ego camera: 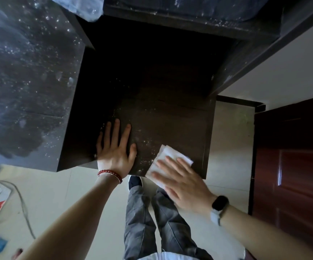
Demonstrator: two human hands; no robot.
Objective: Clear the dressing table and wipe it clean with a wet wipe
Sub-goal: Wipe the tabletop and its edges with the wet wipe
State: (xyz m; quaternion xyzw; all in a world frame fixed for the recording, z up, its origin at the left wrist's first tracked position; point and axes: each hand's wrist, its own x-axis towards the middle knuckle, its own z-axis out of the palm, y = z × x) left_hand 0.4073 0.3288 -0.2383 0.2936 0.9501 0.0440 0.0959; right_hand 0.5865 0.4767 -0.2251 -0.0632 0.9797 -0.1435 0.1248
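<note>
My right hand lay flat, fingers spread, pressing the wet wipe on the near right corner of the dressing table, my left hand splayed empty beside it, and a careless stroke risked sweeping the white specks onto the floor.
</note>
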